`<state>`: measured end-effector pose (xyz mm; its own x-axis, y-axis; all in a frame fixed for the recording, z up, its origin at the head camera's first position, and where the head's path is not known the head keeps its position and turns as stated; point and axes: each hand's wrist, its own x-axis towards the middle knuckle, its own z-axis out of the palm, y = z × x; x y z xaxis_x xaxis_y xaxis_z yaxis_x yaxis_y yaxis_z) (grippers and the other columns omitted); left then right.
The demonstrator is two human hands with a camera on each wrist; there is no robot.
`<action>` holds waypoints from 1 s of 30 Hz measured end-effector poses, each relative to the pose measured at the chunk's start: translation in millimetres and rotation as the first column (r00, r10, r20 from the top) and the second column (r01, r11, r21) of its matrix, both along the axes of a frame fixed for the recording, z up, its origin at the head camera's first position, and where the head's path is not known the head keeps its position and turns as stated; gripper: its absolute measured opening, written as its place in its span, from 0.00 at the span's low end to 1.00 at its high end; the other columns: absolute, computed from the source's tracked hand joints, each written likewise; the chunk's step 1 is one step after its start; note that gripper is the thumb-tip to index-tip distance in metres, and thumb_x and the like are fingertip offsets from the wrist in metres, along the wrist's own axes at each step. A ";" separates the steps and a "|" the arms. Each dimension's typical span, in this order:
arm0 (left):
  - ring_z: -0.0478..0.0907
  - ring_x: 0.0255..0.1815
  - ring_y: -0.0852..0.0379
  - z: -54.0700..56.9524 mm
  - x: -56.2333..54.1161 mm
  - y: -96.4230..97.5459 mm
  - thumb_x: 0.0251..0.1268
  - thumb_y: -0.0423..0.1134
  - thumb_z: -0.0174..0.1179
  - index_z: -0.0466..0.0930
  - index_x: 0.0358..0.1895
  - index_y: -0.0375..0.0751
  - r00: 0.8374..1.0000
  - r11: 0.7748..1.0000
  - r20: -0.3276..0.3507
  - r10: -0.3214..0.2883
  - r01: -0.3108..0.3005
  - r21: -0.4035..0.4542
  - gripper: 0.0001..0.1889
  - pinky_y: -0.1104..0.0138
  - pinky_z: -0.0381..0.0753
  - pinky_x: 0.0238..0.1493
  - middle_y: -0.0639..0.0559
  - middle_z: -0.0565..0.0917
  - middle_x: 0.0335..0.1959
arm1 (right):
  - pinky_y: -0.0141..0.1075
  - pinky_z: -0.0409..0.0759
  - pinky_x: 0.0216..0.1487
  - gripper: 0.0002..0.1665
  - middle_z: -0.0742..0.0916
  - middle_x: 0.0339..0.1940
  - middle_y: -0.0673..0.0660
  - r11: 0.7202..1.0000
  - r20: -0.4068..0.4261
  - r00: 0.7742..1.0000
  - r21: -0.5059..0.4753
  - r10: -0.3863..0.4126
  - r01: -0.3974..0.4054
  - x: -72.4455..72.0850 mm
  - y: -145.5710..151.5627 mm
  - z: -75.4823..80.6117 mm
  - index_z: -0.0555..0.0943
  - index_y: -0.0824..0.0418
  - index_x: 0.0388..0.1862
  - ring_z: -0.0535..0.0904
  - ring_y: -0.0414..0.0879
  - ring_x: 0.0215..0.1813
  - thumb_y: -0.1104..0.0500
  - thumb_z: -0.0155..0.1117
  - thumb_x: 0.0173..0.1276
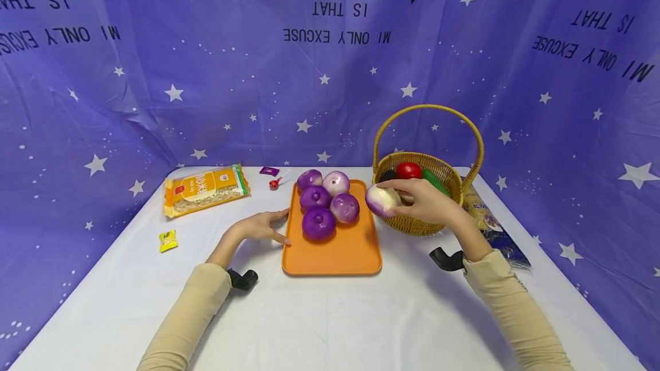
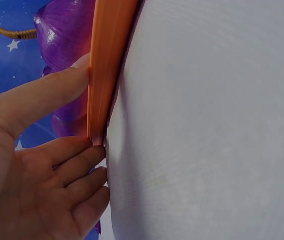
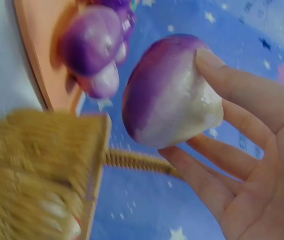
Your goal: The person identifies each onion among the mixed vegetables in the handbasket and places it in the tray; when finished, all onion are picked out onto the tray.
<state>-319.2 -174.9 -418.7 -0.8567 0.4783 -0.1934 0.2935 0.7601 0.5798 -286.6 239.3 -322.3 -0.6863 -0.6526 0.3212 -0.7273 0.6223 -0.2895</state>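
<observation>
Near the basket's front left, my right hand (image 1: 425,202) pinches a purple-and-white onion (image 3: 167,95) between thumb and fingertips, held up off the table. In the right wrist view its pale end faces the palm. At the left side of the orange tray (image 1: 330,262), my left hand (image 1: 258,227) touches the rim, thumb and fingers spread along it. The left wrist view shows the thumb tip at the rim and the other fingers loosely extended by its outer side. Several glossy purple onions (image 1: 318,224) sit together on the tray's middle and far part.
A wicker basket (image 1: 417,225) with a tall handle stands right of the tray, holding a red tomato-like item (image 1: 409,171) and a green vegetable (image 1: 435,182). A dark package (image 1: 497,233) lies beyond. Leftward are an orange food bag (image 1: 206,190), yellow packet (image 1: 168,241), purple sweet (image 1: 269,170) and lollipop (image 1: 275,184).
</observation>
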 end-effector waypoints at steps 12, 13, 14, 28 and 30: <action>0.52 0.74 0.37 -1.4 -0.7 1.2 0.50 0.56 0.71 0.52 0.76 0.41 1.000 1.000 0.008 0.001 -0.001 0.001 0.52 0.45 0.51 0.72 0.39 0.59 0.74 | 0.44 0.76 0.58 0.31 0.84 0.55 0.53 0.998 0.053 0.998 -0.059 0.032 -0.029 5.1 -34.5 -39.9 0.78 0.59 0.61 0.79 0.47 0.55 0.55 0.75 0.58; 0.52 0.74 0.37 -1.5 -0.6 1.4 0.50 0.56 0.71 0.52 0.76 0.42 1.000 1.000 0.007 0.000 0.000 0.000 0.53 0.45 0.51 0.72 0.39 0.59 0.74 | 0.44 0.76 0.58 0.31 0.84 0.55 0.53 0.998 0.062 0.997 -0.053 0.039 -0.036 5.1 -36.8 -43.0 0.78 0.59 0.61 0.79 0.47 0.54 0.55 0.74 0.58; 0.52 0.74 0.37 -1.6 -0.7 1.5 0.50 0.56 0.71 0.52 0.76 0.42 1.000 1.000 0.008 -0.001 0.001 0.000 0.53 0.45 0.51 0.72 0.39 0.59 0.74 | 0.44 0.77 0.57 0.31 0.84 0.55 0.52 0.998 0.070 0.996 -0.045 0.046 -0.043 5.1 -39.2 -45.9 0.78 0.58 0.61 0.79 0.46 0.54 0.55 0.74 0.58; 0.53 0.73 0.36 0.8 0.2 1.2 0.51 0.56 0.71 0.52 0.76 0.39 1.000 1.000 -0.003 -0.008 0.008 0.006 0.53 0.44 0.52 0.71 0.37 0.59 0.73 | 0.37 0.78 0.52 0.30 0.85 0.54 0.53 0.997 0.094 0.992 0.005 0.079 -0.080 4.4 -60.4 -72.1 0.79 0.60 0.60 0.80 0.45 0.47 0.56 0.75 0.58; 0.53 0.73 0.36 1.3 0.3 0.7 0.51 0.56 0.71 0.52 0.76 0.39 1.000 1.000 0.002 -0.003 0.003 0.007 0.53 0.44 0.52 0.71 0.37 0.59 0.73 | 0.40 0.77 0.57 0.31 0.84 0.54 0.54 0.998 0.094 0.994 -0.007 0.055 -0.055 4.2 -61.2 -72.8 0.78 0.60 0.61 0.80 0.45 0.53 0.56 0.74 0.58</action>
